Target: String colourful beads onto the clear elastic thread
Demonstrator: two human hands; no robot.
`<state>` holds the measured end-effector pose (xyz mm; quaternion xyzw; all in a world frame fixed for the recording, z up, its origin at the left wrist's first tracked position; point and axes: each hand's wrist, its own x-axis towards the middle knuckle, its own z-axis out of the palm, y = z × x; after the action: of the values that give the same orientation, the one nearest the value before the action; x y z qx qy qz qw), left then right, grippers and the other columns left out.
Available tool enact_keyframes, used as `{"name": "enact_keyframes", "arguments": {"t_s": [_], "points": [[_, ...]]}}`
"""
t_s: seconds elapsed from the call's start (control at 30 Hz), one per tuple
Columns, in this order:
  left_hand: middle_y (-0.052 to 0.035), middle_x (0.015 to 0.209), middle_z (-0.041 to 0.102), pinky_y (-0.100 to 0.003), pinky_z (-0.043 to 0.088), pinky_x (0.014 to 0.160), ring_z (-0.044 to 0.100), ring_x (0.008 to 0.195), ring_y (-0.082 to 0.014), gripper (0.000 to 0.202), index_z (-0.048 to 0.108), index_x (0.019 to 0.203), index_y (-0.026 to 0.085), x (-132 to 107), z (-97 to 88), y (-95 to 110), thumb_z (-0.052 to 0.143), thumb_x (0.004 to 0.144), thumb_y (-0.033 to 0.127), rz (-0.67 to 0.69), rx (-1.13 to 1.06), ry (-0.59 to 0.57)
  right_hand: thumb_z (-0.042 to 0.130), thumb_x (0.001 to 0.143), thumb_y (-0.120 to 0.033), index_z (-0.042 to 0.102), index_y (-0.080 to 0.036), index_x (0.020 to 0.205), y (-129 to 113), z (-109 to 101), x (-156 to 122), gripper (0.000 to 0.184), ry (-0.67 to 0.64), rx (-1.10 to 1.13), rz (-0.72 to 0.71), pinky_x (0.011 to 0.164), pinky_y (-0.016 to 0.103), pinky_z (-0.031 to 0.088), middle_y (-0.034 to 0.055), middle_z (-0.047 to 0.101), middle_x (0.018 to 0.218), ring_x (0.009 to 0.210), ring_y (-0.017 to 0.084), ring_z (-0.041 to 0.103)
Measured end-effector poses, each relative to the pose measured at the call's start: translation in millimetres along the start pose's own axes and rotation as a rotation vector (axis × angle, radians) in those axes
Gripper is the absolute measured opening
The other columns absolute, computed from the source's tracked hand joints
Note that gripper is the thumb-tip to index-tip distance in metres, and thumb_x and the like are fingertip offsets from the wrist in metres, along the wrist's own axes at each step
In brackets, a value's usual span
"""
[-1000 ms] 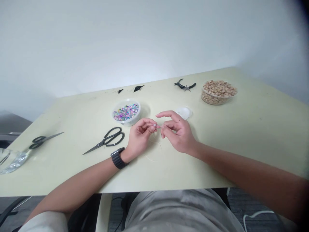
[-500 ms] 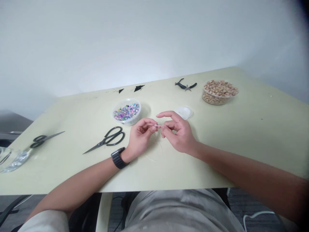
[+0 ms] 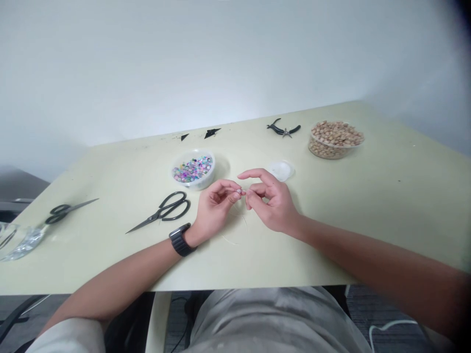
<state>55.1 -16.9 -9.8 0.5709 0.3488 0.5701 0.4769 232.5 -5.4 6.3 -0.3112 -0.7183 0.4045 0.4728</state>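
Observation:
My left hand (image 3: 217, 203) pinches a small bead (image 3: 239, 191) between thumb and index finger. Almost touching it, my right hand (image 3: 272, 201) pinches a thin pale thread at the bead's right side, with the index finger stretched out above. A loose length of the thread (image 3: 231, 240) curls below the hands over the table. Just beyond my left hand stands a clear bowl of coloured beads (image 3: 193, 169). A small white dish (image 3: 281, 170) lies behind my right hand. What the fingertips cover is too small to make out fully.
Black-handled scissors (image 3: 162, 212) lie left of my left hand, with a second pair (image 3: 66, 211) farther left beside a clear container (image 3: 27, 243). Pliers (image 3: 283, 129) and a tub of tan pieces (image 3: 335, 140) stand at the back. Black scraps (image 3: 212, 133) lie near the wall.
The fingertips have drawn slightly closer together, and less thread shows between them. Otherwise both hands stay in place.

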Motion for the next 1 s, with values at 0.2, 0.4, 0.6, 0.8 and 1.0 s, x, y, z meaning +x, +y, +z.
{"name": "enact_keyframes", "arguments": {"t_s": [0.2,0.4,0.6,0.8,1.0], "points": [[-0.0038,0.094,0.072,-0.025,0.054,0.082,0.070,0.089,-0.0143,0.011,0.071,0.099,0.020,-0.7,-1.1,-0.8,0.076,0.091,0.025,0.008,0.002,-0.026,0.053,0.096,-0.021,0.058,-0.021,0.122,-0.8,-0.2,0.0,0.026,0.000,0.010,-0.013,0.053,0.025,0.034,-0.0061,0.057,0.059,0.051,0.010,0.050],[-0.0046,0.093,0.072,-0.026,0.054,0.080,0.068,0.086,-0.0151,0.015,0.071,0.098,0.019,-0.6,-0.7,-0.1,0.078,0.090,0.029,0.001,0.034,-0.008,0.053,0.096,-0.020,0.057,-0.021,0.124,-0.8,-0.2,-0.1,0.028,-0.011,0.020,-0.007,0.053,0.025,0.035,-0.0063,0.057,0.059,0.050,0.010,0.049],[-0.0042,0.091,0.071,-0.024,0.053,0.076,0.066,0.081,-0.0136,0.014,0.071,0.096,0.018,-0.1,1.3,3.7,0.078,0.089,0.028,0.010,0.048,-0.013,0.053,0.094,-0.017,0.057,-0.021,0.125,-0.9,0.7,-0.1,0.032,-0.023,0.036,0.011,0.053,0.024,0.036,-0.0060,0.059,0.060,0.052,0.010,0.052],[-0.0035,0.093,0.072,-0.024,0.053,0.081,0.067,0.085,-0.0134,0.009,0.071,0.097,0.018,-2.0,1.5,5.9,0.075,0.092,0.025,0.038,0.095,-0.030,0.052,0.091,-0.014,0.058,-0.022,0.124,1.2,2.1,0.3,0.034,-0.024,0.047,0.011,0.052,0.023,0.036,-0.0080,0.056,0.056,0.049,0.009,0.050],[-0.0034,0.093,0.071,-0.024,0.052,0.081,0.066,0.086,-0.0133,0.008,0.071,0.098,0.019,-1.4,0.5,5.1,0.074,0.093,0.024,0.049,0.121,-0.028,0.053,0.089,-0.013,0.058,-0.023,0.123,1.3,1.7,0.2,0.036,-0.032,0.061,0.021,0.051,0.023,0.034,-0.0093,0.053,0.054,0.047,0.009,0.049]]}}
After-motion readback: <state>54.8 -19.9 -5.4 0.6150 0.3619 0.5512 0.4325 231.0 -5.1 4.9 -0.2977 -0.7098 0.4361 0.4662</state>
